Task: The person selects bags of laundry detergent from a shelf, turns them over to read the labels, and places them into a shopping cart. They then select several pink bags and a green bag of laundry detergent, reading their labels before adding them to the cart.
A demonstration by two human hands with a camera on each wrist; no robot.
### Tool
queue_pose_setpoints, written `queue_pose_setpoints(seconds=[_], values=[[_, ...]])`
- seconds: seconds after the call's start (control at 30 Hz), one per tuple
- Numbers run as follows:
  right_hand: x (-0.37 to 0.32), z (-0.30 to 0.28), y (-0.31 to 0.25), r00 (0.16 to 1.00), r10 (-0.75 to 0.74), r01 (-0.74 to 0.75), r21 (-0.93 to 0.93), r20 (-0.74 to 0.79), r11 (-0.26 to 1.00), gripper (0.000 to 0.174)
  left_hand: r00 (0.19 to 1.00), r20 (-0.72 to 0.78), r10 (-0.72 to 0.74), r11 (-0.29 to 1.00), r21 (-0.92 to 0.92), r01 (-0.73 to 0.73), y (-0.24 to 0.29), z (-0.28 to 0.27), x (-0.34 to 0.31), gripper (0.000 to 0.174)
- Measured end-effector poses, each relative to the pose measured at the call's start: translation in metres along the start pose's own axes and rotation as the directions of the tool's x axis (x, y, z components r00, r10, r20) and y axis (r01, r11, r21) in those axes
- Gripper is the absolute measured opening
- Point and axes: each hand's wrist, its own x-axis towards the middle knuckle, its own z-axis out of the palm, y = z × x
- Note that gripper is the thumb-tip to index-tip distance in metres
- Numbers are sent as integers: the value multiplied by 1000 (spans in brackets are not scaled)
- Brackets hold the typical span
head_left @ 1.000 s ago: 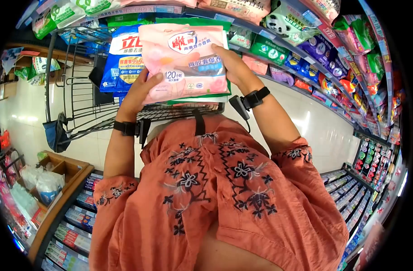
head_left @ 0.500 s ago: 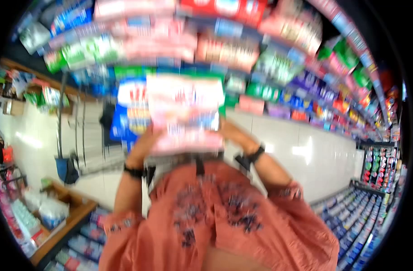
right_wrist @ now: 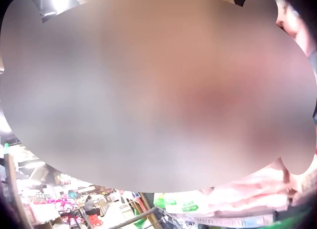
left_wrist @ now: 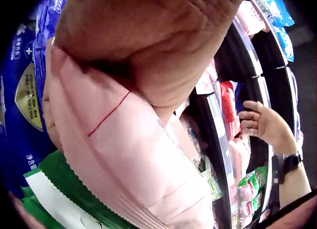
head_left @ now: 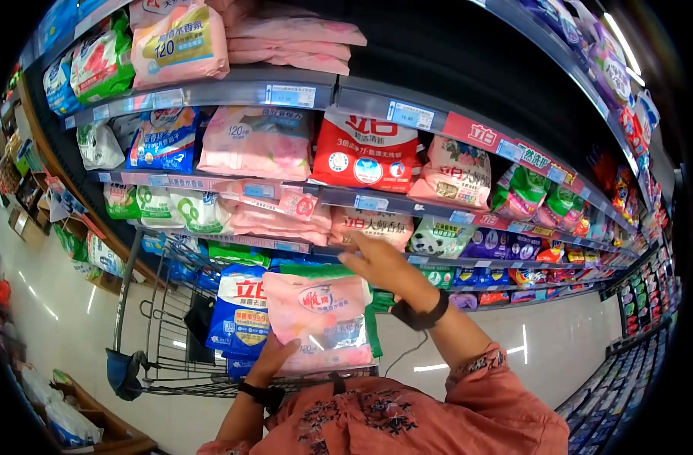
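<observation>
Presently left hand (head_left: 274,356) grips pink bag (head_left: 320,322) at lower left side, thumb over front. Right hand (head_left: 384,262) apart from bag, empty, fingers relaxed, before shelf (head_left: 339,196). Pink bag over cart (head_left: 195,391), in front of blue bag (head_left: 239,318) and green bag (head_left: 374,326); whether resting there, cannot tell. Best held one-handed with firm, deep pinch, bag kept level.
</observation>
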Motion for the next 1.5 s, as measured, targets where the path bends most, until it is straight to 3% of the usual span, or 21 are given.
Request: queue_pose_setpoints(seconds=[0.13,0.33,0.37,0.67,0.87,1.03,1.13,1.23,1.5], values=[[42,-22,-49,960,-230,208,-143,-160,968,62,999,41,29,999,39,-30,16,4,-4,54],[101,-49,-83,902,-354,213,-460,-247,862,70,999,2,49,987,154,-49,-18,-12,4,45],[110,-53,-86,920,-305,165,-465,-246,870,70,999,16,51,987,152,-53,-25,-15,6,43],[144,-62,-78,892,-366,145,-601,-264,786,74,998,32,50,996,71,-52,-15,-9,6,41],[146,-60,-81,936,-271,55,-665,-226,745,77,997,29,68,996,60,-70,-15,-8,7,40],[149,-57,-78,932,-284,66,-666,-225,743,77,999,40,23,999,29,-24,-14,-9,7,45],[150,-57,-81,934,-279,67,-660,-222,748,78,1000,-17,0,996,93,1,-18,-10,6,39],[149,-57,-84,939,-267,65,-651,-217,756,77,998,36,-47,996,73,44,-14,-12,4,39],[147,-59,-86,945,-246,51,-645,-215,762,78,999,-39,-22,994,107,26,-38,-19,9,38]])
